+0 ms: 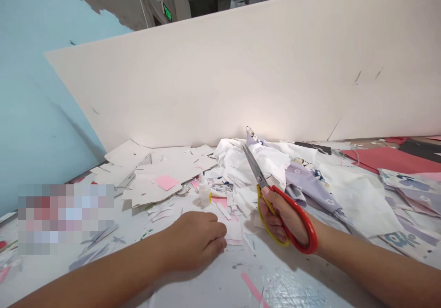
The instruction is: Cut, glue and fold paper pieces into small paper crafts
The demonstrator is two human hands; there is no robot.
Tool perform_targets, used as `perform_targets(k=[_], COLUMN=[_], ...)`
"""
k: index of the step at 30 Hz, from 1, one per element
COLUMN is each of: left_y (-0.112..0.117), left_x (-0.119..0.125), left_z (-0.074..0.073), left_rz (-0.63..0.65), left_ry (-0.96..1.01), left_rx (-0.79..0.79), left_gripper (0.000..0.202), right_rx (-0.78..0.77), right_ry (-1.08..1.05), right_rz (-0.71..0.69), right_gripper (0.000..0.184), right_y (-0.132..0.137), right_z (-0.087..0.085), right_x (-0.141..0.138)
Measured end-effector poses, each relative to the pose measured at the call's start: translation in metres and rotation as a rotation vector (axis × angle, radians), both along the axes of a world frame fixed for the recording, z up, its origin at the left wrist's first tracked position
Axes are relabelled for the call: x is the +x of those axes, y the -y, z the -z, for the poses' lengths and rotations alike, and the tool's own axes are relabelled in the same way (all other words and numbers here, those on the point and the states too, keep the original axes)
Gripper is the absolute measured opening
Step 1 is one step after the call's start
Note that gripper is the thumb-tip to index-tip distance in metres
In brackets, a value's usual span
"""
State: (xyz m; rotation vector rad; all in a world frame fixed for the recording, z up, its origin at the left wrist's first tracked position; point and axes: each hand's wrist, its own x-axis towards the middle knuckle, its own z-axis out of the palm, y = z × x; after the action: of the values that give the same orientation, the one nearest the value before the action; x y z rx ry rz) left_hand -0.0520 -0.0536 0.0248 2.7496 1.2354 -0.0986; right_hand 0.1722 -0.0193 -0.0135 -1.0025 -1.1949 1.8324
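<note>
My right hand [280, 220] is shut on a pair of scissors [263, 191] with red and yellow handles, and the steel blades [254, 166] point up and away over a heap of white fabric scraps [262, 161]. My left hand [195, 240] rests on the white table top, its fingers curled and nothing visible in them. Its fingertips lie next to pink-and-white paper scraps [234, 232]. A small clear glue bottle [204, 190] stands just beyond that hand.
Torn white card pieces [155, 174] with a pink paper square [166, 182] lie at the back left. Lilac floral fabric [310, 179] and red sheets [382, 159] lie to the right. A large white board [220, 78] stands behind, beside a blue wall [34, 92].
</note>
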Motion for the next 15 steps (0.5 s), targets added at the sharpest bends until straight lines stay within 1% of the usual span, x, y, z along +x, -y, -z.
perform_targets(k=[3,5,7,9,10,12,15], left_y=[-0.014,-0.025,-0.035,-0.044,-0.048,-0.053,-0.059], left_x=[0.016,0.030,0.045,0.056,0.059,0.061,0.056], left_z=[-0.003,-0.002,0.002,0.009,0.013,0.018,0.021], left_rz=[-0.027,-0.074,-0.129,-0.234,-0.270,-0.303,-0.321], left_ry=[0.114,0.140,0.115,0.104,0.107,0.150,0.250], left_rx=[0.066,0.113,0.119,0.093,0.063,0.027,-0.036], left_gripper=[0.030,0.030,0.033,0.042,0.045,0.048,0.049], right_rx=[-0.005,0.046,0.117,0.165,0.175,0.182,0.177], right_ry=[-0.058,-0.093,-0.090,-0.052,-0.033,-0.001,0.057], right_rz=[0.015,0.059,0.113,0.148,0.155,0.156,0.135], right_gripper=[0.048,0.047,0.045,0.043,0.042,0.041,0.042], right_y=[-0.001,-0.001,-0.001,-0.001,-0.001,0.000,0.001], right_z=[-0.003,-0.005,-0.006,-0.005,-0.005,-0.003,-0.002], right_x=[-0.001,-0.001,0.000,0.002,0.002,0.003,0.002])
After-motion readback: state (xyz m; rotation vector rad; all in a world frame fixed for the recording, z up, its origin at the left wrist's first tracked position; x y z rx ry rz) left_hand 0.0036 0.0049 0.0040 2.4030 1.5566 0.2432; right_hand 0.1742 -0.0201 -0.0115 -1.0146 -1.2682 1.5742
